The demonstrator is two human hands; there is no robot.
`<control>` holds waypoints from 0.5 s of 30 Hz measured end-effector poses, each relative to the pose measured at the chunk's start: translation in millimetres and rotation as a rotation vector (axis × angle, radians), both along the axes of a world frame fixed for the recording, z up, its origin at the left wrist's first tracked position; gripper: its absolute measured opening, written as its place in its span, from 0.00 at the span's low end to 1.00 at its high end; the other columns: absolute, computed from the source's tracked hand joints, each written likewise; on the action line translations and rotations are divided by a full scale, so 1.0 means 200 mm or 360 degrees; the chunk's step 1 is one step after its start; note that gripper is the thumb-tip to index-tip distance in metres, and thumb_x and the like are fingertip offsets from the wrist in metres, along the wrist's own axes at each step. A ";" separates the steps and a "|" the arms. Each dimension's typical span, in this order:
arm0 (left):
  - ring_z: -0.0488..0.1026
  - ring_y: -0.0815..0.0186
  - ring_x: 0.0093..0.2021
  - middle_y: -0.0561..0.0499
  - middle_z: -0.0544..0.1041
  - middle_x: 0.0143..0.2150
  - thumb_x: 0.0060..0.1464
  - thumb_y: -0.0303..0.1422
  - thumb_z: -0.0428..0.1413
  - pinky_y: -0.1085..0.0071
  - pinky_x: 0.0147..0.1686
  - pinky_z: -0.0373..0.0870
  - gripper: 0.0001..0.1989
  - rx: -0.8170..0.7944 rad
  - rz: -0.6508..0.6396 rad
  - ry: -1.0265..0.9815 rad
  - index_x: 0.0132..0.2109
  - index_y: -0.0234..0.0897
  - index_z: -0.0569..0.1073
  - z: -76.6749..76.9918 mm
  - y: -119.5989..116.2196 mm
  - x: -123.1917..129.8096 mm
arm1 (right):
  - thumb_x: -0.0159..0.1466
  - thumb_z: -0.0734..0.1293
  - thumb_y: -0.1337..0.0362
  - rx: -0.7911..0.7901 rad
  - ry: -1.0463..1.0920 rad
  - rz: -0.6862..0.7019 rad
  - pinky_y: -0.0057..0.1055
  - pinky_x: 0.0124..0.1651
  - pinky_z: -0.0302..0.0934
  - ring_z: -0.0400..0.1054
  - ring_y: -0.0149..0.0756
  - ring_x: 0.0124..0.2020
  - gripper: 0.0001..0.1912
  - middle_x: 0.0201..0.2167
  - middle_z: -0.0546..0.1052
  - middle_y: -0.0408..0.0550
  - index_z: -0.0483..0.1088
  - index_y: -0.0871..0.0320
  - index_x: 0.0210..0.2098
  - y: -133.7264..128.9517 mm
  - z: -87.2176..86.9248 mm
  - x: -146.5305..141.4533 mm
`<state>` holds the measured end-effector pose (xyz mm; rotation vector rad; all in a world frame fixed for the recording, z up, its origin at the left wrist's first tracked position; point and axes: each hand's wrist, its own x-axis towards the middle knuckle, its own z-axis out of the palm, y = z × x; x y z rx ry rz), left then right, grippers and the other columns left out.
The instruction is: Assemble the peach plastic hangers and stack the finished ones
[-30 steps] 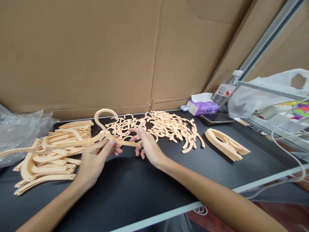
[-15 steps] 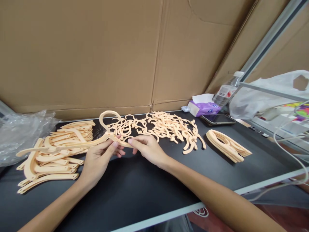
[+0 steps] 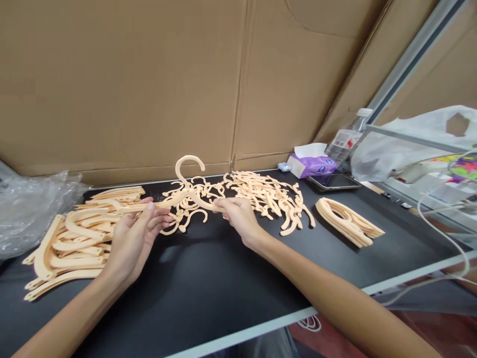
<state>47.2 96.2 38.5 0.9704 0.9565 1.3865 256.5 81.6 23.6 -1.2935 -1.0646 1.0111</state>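
Note:
A beige plastic folding hanger (image 3: 183,195) is held up above the table between my two hands, its hook pointing upward. My left hand (image 3: 136,233) is closed around its left arm. The fingers of my right hand (image 3: 238,215) pinch the end of its shorter right arm. Behind the hanger lies a loose heap of small hooks and curved pieces (image 3: 261,191). Left of my left hand is a pile of longer curved hanger arms (image 3: 74,248), partly hidden by that hand.
A stack of folded hangers (image 3: 348,221) lies on the black table (image 3: 238,288) at the right. Behind it are a phone (image 3: 333,182), a purple tissue pack (image 3: 311,165) and a bottle (image 3: 346,139). Clear plastic wrap (image 3: 35,211) sits far left; a white cable (image 3: 443,238) hangs at the right edge.
The hanger has moved up and right, its hook now more upright. My left hand has shifted left along its arm, my right hand slightly right, so the hands are farther apart.

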 end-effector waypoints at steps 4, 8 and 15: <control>0.78 0.66 0.35 0.51 0.80 0.29 0.51 0.34 0.64 0.73 0.38 0.75 0.10 0.0087 0.0093 0.0026 0.40 0.37 0.73 0.01 0.00 0.00 | 0.56 0.68 0.55 0.0008 -0.0042 0.0014 0.31 0.26 0.39 0.45 0.26 0.19 0.21 0.15 0.52 0.35 0.57 0.56 0.14 -0.01 0.00 0.00; 0.78 0.65 0.34 0.52 0.80 0.28 0.49 0.34 0.64 0.71 0.38 0.75 0.12 0.0137 0.0074 0.0048 0.41 0.40 0.74 0.02 -0.01 0.00 | 0.56 0.68 0.56 0.0043 -0.0068 0.0010 0.31 0.25 0.39 0.45 0.26 0.19 0.22 0.15 0.51 0.35 0.55 0.56 0.14 -0.01 -0.01 0.01; 0.78 0.66 0.34 0.54 0.79 0.29 0.50 0.32 0.64 0.71 0.39 0.75 0.15 0.0140 0.0056 0.0026 0.45 0.41 0.72 0.02 0.00 -0.01 | 0.54 0.69 0.57 0.0042 -0.0129 -0.0020 0.31 0.25 0.41 0.45 0.26 0.20 0.21 0.15 0.51 0.35 0.55 0.56 0.14 0.01 -0.01 0.03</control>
